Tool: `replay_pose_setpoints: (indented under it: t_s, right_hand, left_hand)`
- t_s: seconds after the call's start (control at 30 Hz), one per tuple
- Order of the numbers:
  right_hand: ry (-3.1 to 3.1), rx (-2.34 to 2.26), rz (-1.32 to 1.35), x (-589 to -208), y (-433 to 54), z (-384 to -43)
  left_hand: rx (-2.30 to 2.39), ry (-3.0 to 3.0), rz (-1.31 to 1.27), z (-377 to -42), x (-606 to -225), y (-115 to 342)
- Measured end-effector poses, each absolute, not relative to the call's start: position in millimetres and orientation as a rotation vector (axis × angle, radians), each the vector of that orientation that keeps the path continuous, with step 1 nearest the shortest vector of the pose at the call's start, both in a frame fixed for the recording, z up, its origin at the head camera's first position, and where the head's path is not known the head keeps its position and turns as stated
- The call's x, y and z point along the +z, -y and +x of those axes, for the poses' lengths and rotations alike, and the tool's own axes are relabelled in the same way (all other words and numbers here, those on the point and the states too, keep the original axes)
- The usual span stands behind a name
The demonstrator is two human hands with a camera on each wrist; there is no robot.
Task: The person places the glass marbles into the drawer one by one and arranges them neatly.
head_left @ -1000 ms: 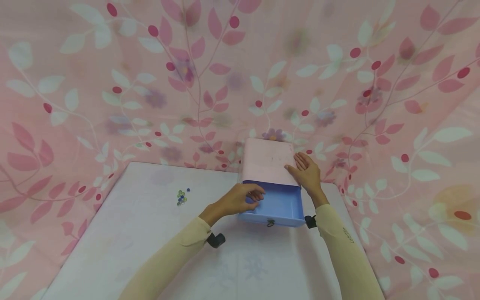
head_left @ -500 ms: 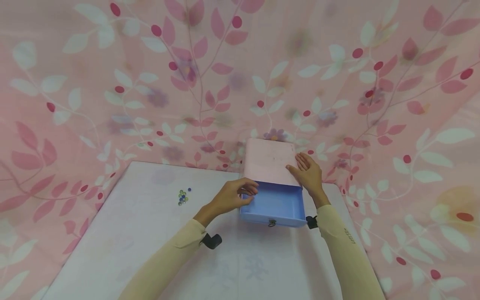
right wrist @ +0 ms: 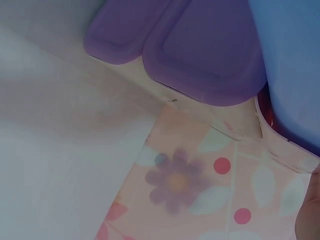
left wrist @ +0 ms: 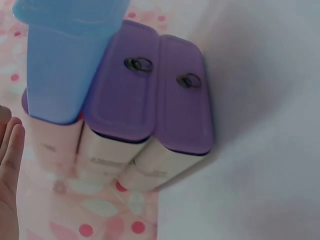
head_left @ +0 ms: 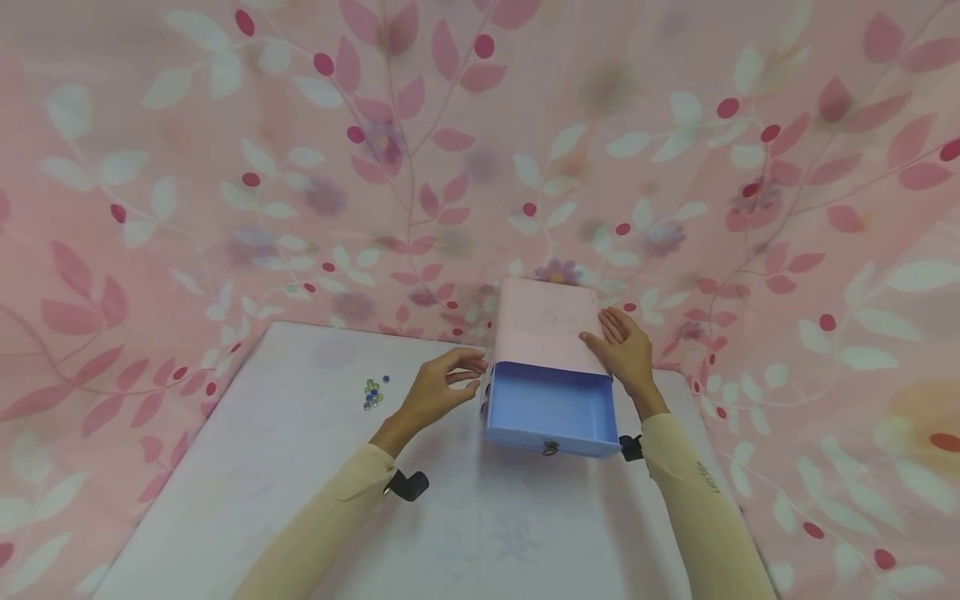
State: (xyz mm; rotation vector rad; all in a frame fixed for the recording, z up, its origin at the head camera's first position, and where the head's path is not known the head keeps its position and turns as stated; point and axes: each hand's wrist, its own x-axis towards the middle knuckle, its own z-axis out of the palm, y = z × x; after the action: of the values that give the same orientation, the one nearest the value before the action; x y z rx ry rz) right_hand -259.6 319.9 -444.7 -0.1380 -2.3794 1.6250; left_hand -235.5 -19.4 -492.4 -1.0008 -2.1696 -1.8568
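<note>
A small drawer cabinet (head_left: 551, 321) with a pale pink top stands against the back cloth. Its blue top drawer (head_left: 551, 404) is pulled out, with nothing seen inside. Two purple drawers (left wrist: 122, 82) lie closed beneath it, each with a ring pull. My left hand (head_left: 438, 387) hovers just left of the blue drawer, fingers loosely bent and holding nothing. My right hand (head_left: 628, 348) rests on the right edge of the cabinet, thumb on top and fingers extended. In the right wrist view only a bit of that hand (right wrist: 309, 215) shows.
Several green and blue glass beads (head_left: 372, 395) lie clustered on the white-covered table (head_left: 300, 450), left of the cabinet. Pink floral cloth (head_left: 420, 167) encloses the table at the back and sides. A ring pull (head_left: 551, 448) hangs from the blue drawer's front.
My left hand has drawn back leftward from over the blue drawer to beside it. My right hand stays at the cabinet's edge. The view has shifted slightly.
</note>
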Motion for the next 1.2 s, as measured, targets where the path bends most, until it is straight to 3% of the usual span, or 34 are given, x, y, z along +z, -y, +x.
replay_pose_setpoints:
  t_s: [0.2, 0.43, 1.2]
  right_hand:
    - [2.387, 1.591, -0.124, -436.7, -317.4, -254.0]
    - [2.379, 1.627, -0.139, -435.7, -315.6, -254.1]
    - [2.391, 1.553, -0.137, -450.2, -320.6, -259.4]
  left_hand:
    - [-1.914, 2.149, -0.916, -228.6, -483.9, 38.9]
    - [-1.945, 2.150, -0.786, -245.2, -523.7, 59.1]
    - [-1.665, 2.497, -0.254, -251.5, -582.3, 159.1]
